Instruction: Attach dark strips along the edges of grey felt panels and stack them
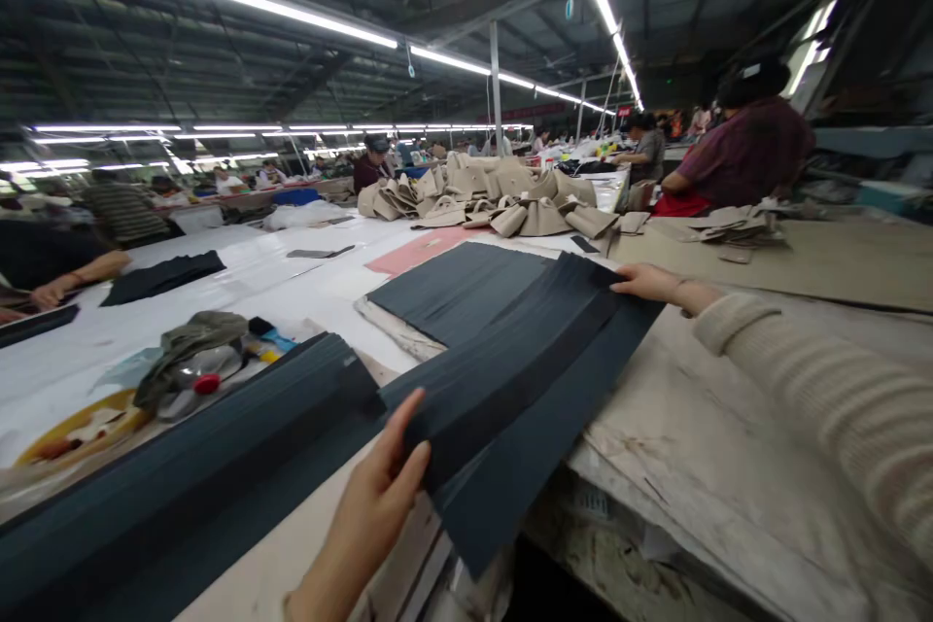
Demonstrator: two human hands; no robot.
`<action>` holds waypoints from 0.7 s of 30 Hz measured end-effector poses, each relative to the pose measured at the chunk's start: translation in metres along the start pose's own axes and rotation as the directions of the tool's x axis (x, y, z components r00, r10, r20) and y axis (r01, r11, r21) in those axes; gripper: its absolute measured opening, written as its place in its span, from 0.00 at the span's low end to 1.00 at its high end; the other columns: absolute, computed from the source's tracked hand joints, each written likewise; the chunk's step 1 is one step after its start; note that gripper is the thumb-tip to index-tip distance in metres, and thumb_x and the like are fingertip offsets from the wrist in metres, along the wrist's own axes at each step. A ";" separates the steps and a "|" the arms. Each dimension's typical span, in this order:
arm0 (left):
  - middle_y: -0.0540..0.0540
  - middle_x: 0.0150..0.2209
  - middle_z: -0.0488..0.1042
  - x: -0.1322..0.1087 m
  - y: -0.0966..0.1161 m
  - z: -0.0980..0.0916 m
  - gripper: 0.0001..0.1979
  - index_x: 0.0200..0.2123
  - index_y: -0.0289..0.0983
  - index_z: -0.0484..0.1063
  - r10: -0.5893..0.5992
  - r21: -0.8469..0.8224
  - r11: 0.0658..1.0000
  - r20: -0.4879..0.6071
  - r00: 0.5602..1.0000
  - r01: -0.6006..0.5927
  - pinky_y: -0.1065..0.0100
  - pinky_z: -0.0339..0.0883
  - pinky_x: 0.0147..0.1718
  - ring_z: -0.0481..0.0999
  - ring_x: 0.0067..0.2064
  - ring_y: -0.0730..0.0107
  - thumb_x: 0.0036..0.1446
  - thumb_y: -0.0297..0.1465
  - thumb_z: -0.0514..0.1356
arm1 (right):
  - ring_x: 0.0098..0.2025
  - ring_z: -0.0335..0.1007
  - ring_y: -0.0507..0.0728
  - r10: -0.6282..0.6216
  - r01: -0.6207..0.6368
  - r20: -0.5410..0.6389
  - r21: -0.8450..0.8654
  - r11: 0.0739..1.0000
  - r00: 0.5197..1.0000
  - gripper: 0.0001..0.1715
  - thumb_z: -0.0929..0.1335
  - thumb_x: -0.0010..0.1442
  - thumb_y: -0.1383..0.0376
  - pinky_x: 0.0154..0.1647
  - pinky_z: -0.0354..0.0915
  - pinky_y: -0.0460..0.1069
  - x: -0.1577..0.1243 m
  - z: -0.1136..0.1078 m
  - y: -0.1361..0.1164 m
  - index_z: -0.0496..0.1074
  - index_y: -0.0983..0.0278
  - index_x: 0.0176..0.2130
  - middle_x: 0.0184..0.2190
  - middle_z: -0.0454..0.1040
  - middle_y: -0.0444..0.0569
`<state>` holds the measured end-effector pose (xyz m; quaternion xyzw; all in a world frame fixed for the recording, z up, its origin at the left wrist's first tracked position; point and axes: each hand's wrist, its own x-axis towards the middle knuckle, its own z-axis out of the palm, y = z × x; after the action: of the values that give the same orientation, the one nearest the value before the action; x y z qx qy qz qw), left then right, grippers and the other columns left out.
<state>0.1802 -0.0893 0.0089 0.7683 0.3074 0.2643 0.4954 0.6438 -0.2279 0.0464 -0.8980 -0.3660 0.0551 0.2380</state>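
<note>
A bent layer of dark blue-grey sheets (502, 369), cloth or thin leather-like, stretches between my two hands. My left hand (379, 496) is at its near left edge, thumb and forefinger against the edge and the other fingers partly hidden. At the far right corner, my right hand (648, 282) pinches the sheets, thumb on top. A lower flap hangs past the table's front edge. Behind lies a flat stack of the same dark pieces (459, 287). To the left, a long fanned pile of dark sheets (219, 466) rests close to my left hand.
A yellow-rimmed dish (36, 452), a clear bottle with a red cap (206, 383) and an olive cloth (193, 345) sit left. Beige pieces (502, 185) are heaped behind, near a pink sheet (419, 251). Co-workers sit at left (51, 258) and right (750, 146).
</note>
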 end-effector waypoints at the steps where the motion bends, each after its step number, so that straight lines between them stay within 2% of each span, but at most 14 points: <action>1: 0.53 0.19 0.66 0.018 0.003 0.017 0.25 0.52 0.38 0.65 0.017 0.004 1.000 0.060 0.998 -0.018 0.73 0.59 0.18 0.62 0.19 0.75 0.51 0.40 0.55 | 0.32 0.69 0.54 0.049 -0.049 0.008 -0.039 0.998 0.999 0.08 0.67 0.53 0.66 0.34 0.65 0.48 0.012 -0.005 0.011 0.72 0.68 0.34 0.29 0.74 0.50; 3: 0.50 0.21 0.69 0.051 0.008 0.046 0.20 0.44 0.36 0.72 0.043 -0.016 0.999 0.113 0.993 -0.041 0.73 0.60 0.20 0.64 0.21 0.74 0.50 0.38 0.55 | 0.35 0.69 0.53 0.148 -0.145 0.013 -0.132 0.981 0.989 0.11 0.65 0.57 0.64 0.37 0.66 0.49 0.035 -0.010 0.026 0.70 0.68 0.39 0.34 0.72 0.50; 4: 0.49 0.21 0.70 0.065 0.009 0.058 0.19 0.42 0.35 0.73 0.056 -0.038 0.998 0.100 0.993 -0.052 0.73 0.61 0.20 0.65 0.21 0.73 0.50 0.38 0.55 | 0.37 0.68 0.53 0.183 -0.180 0.001 -0.170 0.969 0.983 0.13 0.64 0.58 0.62 0.38 0.66 0.50 0.048 -0.011 0.031 0.69 0.68 0.41 0.37 0.71 0.50; 8: 0.49 0.21 0.70 0.103 0.007 0.087 0.18 0.41 0.35 0.74 0.057 -0.149 0.987 -0.034 0.998 -0.061 0.73 0.61 0.21 0.67 0.23 0.72 0.49 0.37 0.55 | 0.43 0.66 0.54 0.241 -0.253 -0.076 -0.275 0.928 0.968 0.16 0.62 0.61 0.60 0.42 0.65 0.54 0.104 -0.008 0.037 0.65 0.67 0.46 0.44 0.67 0.51; 10: 0.50 0.20 0.69 0.115 0.002 0.095 0.20 0.43 0.34 0.73 -0.002 -0.192 0.981 -0.073 0.997 -0.012 0.73 0.60 0.20 0.66 0.22 0.73 0.50 0.39 0.55 | 0.44 0.66 0.55 0.231 -0.256 -0.115 -0.309 0.916 0.966 0.17 0.62 0.61 0.60 0.43 0.65 0.54 0.132 -0.002 0.035 0.65 0.67 0.47 0.45 0.66 0.52; 12: 0.52 0.19 0.66 0.124 -0.006 0.101 0.22 0.45 0.34 0.71 -0.084 -0.221 0.973 -0.061 0.995 0.069 0.74 0.57 0.18 0.63 0.19 0.75 0.50 0.41 0.55 | 0.44 0.65 0.55 0.209 -0.246 -0.142 -0.337 0.909 0.967 0.18 0.62 0.61 0.60 0.44 0.64 0.55 0.156 0.009 0.032 0.64 0.67 0.48 0.46 0.66 0.52; 16: 0.55 0.14 0.61 0.133 -0.029 0.110 0.25 0.50 0.32 0.67 -0.249 -0.170 0.950 0.093 0.964 0.262 0.76 0.52 0.14 0.58 0.15 0.78 0.52 0.40 0.52 | 0.45 0.65 0.55 0.212 -0.247 -0.133 -0.381 0.891 0.968 0.19 0.63 0.60 0.61 0.43 0.64 0.55 0.190 0.045 0.035 0.64 0.67 0.49 0.47 0.65 0.52; 19: 0.56 0.14 0.60 0.134 -0.037 0.112 0.24 0.51 0.33 0.66 -0.295 -0.133 0.940 0.153 0.943 0.316 0.76 0.52 0.14 0.57 0.14 0.79 0.53 0.38 0.51 | 0.44 0.65 0.56 0.236 -0.259 -0.106 -0.404 0.878 0.966 0.20 0.63 0.59 0.61 0.43 0.65 0.55 0.205 0.072 0.044 0.64 0.69 0.49 0.46 0.66 0.54; 21: 0.56 0.14 0.60 0.134 -0.037 0.112 0.24 0.51 0.33 0.66 -0.301 -0.130 0.938 0.162 0.940 0.323 0.76 0.53 0.14 0.57 0.14 0.79 0.53 0.38 0.50 | 0.44 0.65 0.55 0.204 -0.231 -0.108 -0.409 0.883 0.973 0.20 0.64 0.59 0.61 0.43 0.65 0.54 0.214 0.080 0.050 0.64 0.70 0.49 0.46 0.66 0.54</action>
<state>0.3421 -0.0460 -0.0534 0.6856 0.3686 0.1506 0.6094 0.8087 -0.0815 -0.0315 -0.9646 -0.2588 -0.0264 0.0434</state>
